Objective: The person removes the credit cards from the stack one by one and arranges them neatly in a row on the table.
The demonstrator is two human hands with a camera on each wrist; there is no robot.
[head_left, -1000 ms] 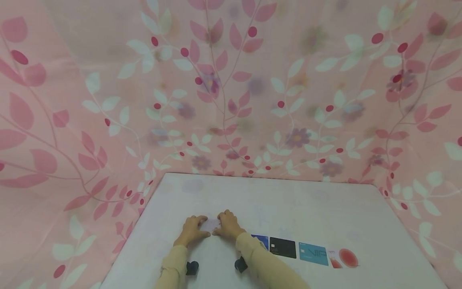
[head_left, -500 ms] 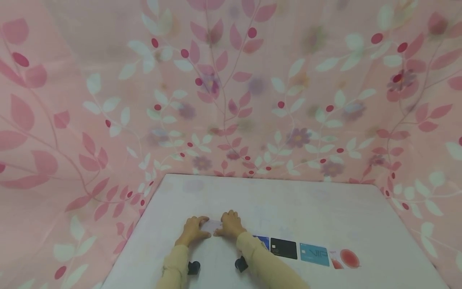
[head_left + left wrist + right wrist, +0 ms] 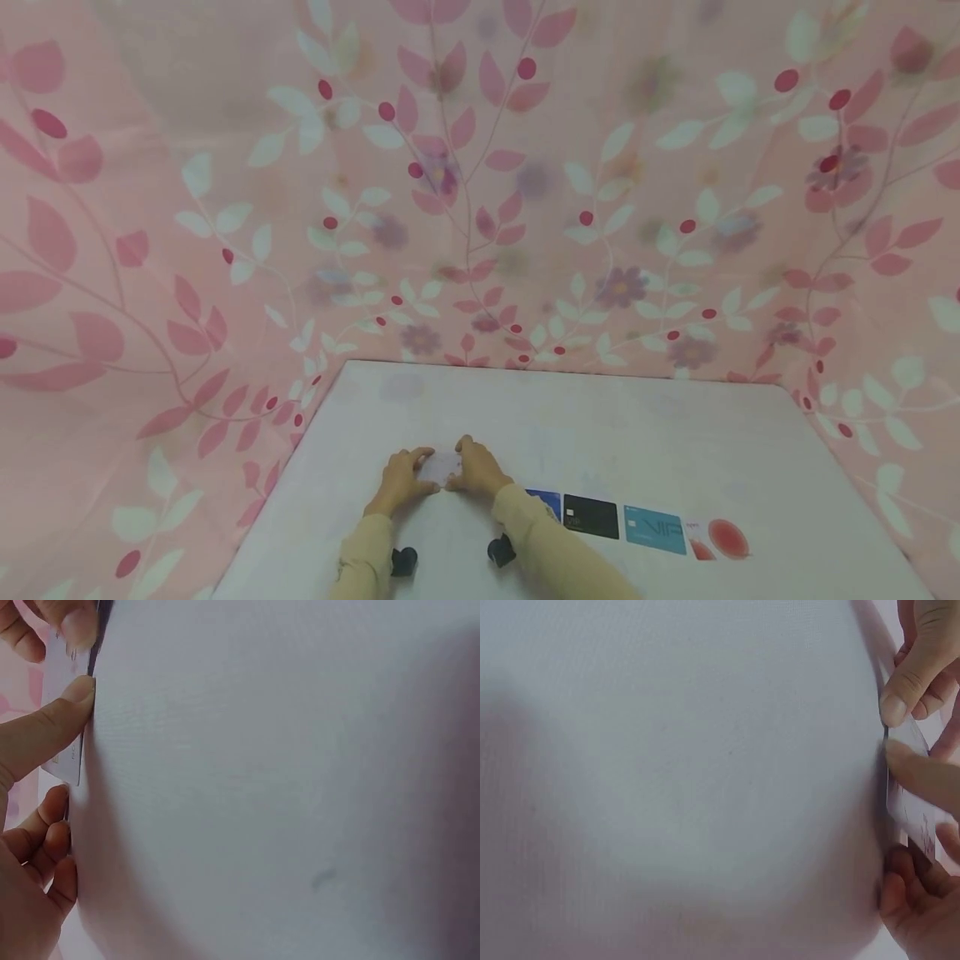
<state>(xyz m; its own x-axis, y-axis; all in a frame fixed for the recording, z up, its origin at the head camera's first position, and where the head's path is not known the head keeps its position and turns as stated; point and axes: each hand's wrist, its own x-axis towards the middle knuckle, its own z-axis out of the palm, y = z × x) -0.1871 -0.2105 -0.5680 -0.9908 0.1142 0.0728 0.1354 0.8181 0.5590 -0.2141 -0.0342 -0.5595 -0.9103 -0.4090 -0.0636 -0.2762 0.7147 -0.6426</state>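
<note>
A pale, whitish card (image 3: 441, 468) lies between both hands at the left of the table. My left hand (image 3: 397, 482) holds its left side, thumb at the near edge and fingers toward the far edge. My right hand (image 3: 482, 468) grips the right side the same way. In the left wrist view, a thumb presses on the edge of the card (image 3: 69, 766), which carries small print too blurred to read. The right wrist view shows the card (image 3: 907, 808) between thumbs and fingers of both hands. Palms and some fingertips are hidden.
Right of my right forearm lie a blue card (image 3: 550, 503), partly covered by the sleeve, a black card (image 3: 591, 517), a teal card (image 3: 654, 528) and a white-and-red card (image 3: 727, 538), in a row. The white table (image 3: 600, 425) meets a pink floral curtain (image 3: 480, 250) behind.
The right hand's fingers have shifted slightly on the card, baring a bit more of it. The left hand stays nearly still, and the row of cards is unchanged.
</note>
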